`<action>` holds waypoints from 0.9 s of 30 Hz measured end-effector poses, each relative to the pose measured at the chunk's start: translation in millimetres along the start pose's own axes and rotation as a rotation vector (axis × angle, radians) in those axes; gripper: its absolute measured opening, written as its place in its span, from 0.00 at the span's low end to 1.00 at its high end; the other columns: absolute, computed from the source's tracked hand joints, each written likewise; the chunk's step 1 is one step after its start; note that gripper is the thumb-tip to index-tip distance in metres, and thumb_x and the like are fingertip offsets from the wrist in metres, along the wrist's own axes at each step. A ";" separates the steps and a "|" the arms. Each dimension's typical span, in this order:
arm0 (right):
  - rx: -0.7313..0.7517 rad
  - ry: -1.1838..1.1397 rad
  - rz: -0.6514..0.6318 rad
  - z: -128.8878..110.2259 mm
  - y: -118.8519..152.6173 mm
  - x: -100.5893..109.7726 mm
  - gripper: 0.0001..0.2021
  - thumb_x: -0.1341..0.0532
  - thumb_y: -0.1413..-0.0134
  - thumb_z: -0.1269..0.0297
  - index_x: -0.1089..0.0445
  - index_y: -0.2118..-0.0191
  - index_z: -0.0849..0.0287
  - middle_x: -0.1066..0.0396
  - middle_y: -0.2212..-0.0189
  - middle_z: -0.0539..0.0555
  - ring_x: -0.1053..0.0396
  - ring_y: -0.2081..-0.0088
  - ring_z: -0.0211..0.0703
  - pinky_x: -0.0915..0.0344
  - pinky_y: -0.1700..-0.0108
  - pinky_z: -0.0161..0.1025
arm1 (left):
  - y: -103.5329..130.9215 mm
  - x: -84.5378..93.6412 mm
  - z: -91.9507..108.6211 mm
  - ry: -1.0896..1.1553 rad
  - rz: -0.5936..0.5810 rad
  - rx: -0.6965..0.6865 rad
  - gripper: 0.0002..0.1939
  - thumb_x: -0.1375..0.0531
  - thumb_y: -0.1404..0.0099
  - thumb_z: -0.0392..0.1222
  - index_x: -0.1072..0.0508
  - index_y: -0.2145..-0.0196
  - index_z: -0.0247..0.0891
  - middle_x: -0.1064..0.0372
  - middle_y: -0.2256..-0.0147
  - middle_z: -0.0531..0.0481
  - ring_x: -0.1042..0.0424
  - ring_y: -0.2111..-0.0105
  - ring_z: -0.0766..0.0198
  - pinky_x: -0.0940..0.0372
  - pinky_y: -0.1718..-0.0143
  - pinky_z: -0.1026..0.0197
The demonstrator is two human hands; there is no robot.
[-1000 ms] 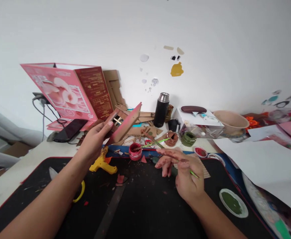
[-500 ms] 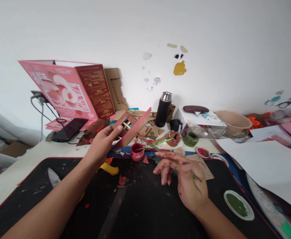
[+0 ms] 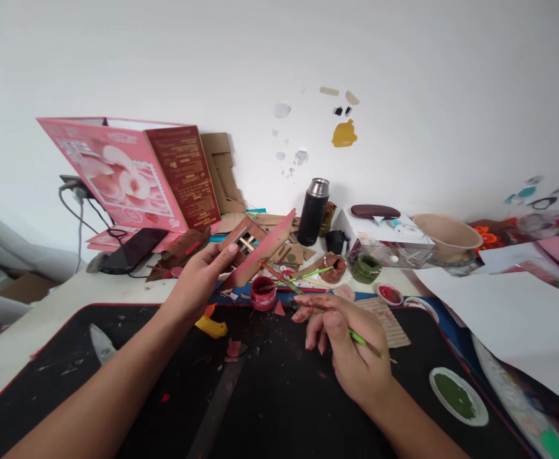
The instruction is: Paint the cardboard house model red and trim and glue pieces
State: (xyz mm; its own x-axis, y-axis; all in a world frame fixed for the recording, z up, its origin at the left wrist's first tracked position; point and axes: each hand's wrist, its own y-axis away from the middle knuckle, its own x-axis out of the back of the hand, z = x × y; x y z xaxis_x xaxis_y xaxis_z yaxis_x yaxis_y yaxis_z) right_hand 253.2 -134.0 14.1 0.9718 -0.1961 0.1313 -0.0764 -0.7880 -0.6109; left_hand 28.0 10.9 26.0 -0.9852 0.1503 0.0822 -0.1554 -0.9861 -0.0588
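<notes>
My left hand (image 3: 201,271) is closed on a small painted cardboard model (image 3: 266,250), pinched at its left side. The model has a window lattice and a slanted pinkish-red panel, and is raised above the far mat edge. My right hand (image 3: 350,341) grips a green-handled paintbrush (image 3: 280,278), its brownish tip at or very near the panel's lower edge. I cannot tell whether they touch. Paint stains mark the right fingers. Below the model stands a jar of red paint (image 3: 263,301), with another green brush (image 3: 315,273) resting in it.
A black cutting mat (image 3: 279,395) carries a ruler (image 3: 219,401), a knife (image 3: 101,343) and a yellow-handled tool (image 3: 211,326). Behind are brown (image 3: 333,268) and green (image 3: 366,269) paint jars and a black thermos (image 3: 313,213). A green paint lid (image 3: 458,395) lies at right.
My right hand has moved slightly left and its fingers have drawn in around the brush. The left hand and the model have shifted a little to the right.
</notes>
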 end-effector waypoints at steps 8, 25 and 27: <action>0.042 0.023 -0.072 -6.1 -1.0 -6.0 0.16 0.43 0.18 0.58 0.18 0.51 0.57 0.20 0.74 0.52 0.21 0.77 0.40 0.29 0.79 0.34 | 1.9 -3.0 0.5 0.054 -0.014 0.044 0.34 0.27 0.47 0.75 0.23 0.66 0.39 0.20 0.65 0.46 0.24 0.65 0.54 0.32 0.65 0.58; -0.029 0.109 0.103 9.8 5.9 7.5 0.16 0.44 0.18 0.62 0.17 0.48 0.57 0.18 0.71 0.54 0.24 0.76 0.42 0.31 0.78 0.36 | 0.5 -4.4 -1.2 0.028 0.007 0.030 0.35 0.27 0.49 0.77 0.23 0.69 0.39 0.24 0.69 0.50 0.29 0.69 0.59 0.38 0.71 0.61; -0.017 0.110 0.099 8.3 5.3 6.7 0.15 0.43 0.18 0.62 0.18 0.48 0.57 0.18 0.72 0.53 0.23 0.76 0.41 0.32 0.78 0.35 | 0.7 -4.2 -2.0 0.038 0.005 0.042 0.35 0.27 0.49 0.77 0.23 0.68 0.39 0.25 0.69 0.50 0.30 0.70 0.59 0.39 0.71 0.62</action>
State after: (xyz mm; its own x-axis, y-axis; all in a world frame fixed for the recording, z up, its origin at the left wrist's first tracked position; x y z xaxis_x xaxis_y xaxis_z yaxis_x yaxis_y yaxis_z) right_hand 261.2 -134.6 5.2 0.9290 -0.3354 0.1564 -0.1754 -0.7713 -0.6119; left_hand 31.9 9.7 23.6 -0.9880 0.1476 0.0446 -0.1485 -0.9888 -0.0171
